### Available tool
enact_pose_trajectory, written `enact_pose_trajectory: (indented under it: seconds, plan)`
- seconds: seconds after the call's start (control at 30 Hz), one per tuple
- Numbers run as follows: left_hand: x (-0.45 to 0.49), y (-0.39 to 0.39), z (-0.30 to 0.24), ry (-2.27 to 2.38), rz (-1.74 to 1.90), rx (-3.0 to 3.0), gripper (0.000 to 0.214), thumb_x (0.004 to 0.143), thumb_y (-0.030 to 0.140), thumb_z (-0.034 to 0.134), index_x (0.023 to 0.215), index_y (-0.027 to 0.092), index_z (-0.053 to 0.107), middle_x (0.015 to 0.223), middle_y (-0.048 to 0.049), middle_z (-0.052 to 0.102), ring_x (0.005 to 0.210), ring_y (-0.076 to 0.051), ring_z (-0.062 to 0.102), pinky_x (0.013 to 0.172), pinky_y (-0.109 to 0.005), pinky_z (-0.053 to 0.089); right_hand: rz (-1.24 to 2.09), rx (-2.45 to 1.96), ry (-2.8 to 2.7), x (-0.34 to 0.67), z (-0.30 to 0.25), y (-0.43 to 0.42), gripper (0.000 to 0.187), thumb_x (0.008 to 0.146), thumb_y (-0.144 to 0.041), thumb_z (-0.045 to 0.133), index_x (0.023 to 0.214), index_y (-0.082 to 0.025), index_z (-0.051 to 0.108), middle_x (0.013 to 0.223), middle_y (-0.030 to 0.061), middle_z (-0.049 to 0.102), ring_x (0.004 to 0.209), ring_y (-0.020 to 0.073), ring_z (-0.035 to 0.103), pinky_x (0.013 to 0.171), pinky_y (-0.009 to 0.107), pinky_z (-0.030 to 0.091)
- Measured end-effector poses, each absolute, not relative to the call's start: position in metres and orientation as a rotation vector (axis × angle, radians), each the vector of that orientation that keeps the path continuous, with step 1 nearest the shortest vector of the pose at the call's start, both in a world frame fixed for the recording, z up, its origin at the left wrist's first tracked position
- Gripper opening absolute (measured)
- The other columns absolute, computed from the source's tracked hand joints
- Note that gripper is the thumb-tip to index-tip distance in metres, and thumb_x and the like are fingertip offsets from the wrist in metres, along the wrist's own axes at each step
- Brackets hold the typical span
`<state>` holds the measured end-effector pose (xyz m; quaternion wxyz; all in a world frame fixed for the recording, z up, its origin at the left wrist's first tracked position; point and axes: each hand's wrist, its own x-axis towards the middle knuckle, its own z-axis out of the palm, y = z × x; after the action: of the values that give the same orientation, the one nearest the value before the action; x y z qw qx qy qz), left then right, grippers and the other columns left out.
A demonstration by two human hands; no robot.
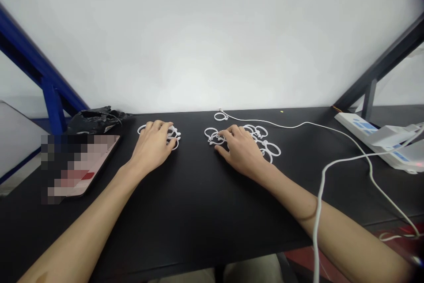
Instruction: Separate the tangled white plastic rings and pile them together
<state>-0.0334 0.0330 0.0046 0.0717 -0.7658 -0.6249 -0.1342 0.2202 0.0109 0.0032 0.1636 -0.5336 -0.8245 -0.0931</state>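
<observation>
Two hands [152,142] [243,148], loosely spread, over thin white knobbed loops [178,134] [265,142], smooth black tabletop [198,212]

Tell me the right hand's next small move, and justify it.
Probably bring the thumb and forefinger of the right hand together on one ring from the cluster of white rings beneath it: those two digits are parted, with rings close by their tips, so little reach seems needed.

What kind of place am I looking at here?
Probably a workbench, perhaps in a workshop, though the wider room is barely shown. The clues are the black tabletop with a blue metal frame at its left, what looks like a white power strip, and the loose white rings.
</observation>
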Motion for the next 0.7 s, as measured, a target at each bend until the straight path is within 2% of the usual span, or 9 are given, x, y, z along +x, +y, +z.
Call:
enact_pose_trajectory:
  seconds: [0.47, 0.7]
  plan:
    - [-0.033, 0.031, 0.010, -1.851, -0.493, -2.310, 0.039, 0.091, 0.033, 0.049, 0.125, 0.015, 0.059, 0.119, -0.0119, 0.062, 0.110, -0.033, 0.051, 0.093, -0.047, 0.045, -0.224, -1.491, -2.400, 0.222, 0.003, 0.013, 0.023, 0.090, -0.024, 0.060, 0.111, -0.016, 0.067, 0.109, 0.0127, 0.061, 0.096, 0.0263, 0.051, 0.087, 0.040, 0.044]
    - [-0.019, 0.020, 0.012, -1.555, -0.682, -2.640, 0.032, 0.094, 0.035, 0.048, 0.120, 0.019, 0.059, 0.117, -0.0072, 0.065, 0.111, -0.026, 0.053, 0.098, -0.041, 0.044, -0.206, -1.457, -2.414, 0.222, 0.003, 0.014, 0.012, 0.091, -0.018, 0.058, 0.097, -0.018, 0.068, 0.104, 0.0113, 0.061, 0.091, 0.0238, 0.049, 0.084, 0.037, 0.043]
